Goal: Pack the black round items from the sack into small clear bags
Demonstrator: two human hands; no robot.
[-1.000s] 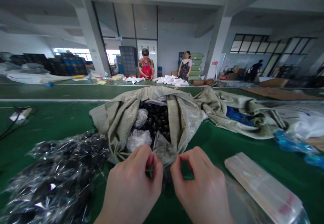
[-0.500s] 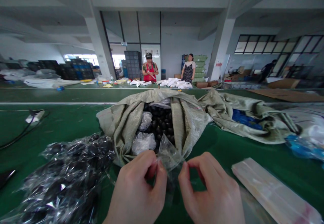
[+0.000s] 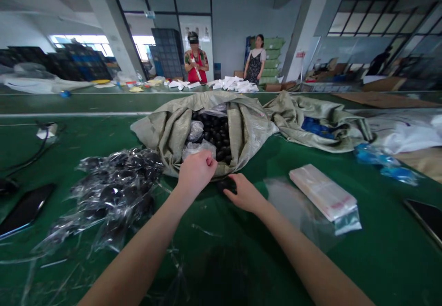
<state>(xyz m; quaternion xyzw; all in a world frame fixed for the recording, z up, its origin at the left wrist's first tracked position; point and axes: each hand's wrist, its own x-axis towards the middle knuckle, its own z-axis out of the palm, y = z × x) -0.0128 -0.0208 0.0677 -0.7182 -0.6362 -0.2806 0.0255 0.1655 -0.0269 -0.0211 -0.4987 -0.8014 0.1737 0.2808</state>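
Note:
My left hand [image 3: 197,170] is closed in front of the sack's mouth, with thin clear plastic [image 3: 207,146] at its fingertips, apparently a clear bag; its edges blend with crumpled plastic behind. Lower and to the right, my right hand [image 3: 243,193] has thumb and fingers around a black, rounded piece [image 3: 225,185] at the sack's front edge. The grey-green woven sack [image 3: 169,133] lies with its mouth rolled open, full of black egg-shaped pieces [image 3: 216,131]. Bagged black pieces [image 3: 115,188] are heaped on the left. A stack of flat clear bags [image 3: 322,191] lies on the right.
A second woven sack [image 3: 345,135] holds blue pieces, with bagged blue pieces [image 3: 386,158] beside it. Phones lie at the left [image 3: 26,209] and right [image 3: 424,218] of the green table [image 3: 207,260]. Two people stand behind white items [image 3: 231,84] across the table.
My hands have moved forward and apart from pinching a clear bag together. The right hand has gone down to a black piece by the sack. The view has tilted down.

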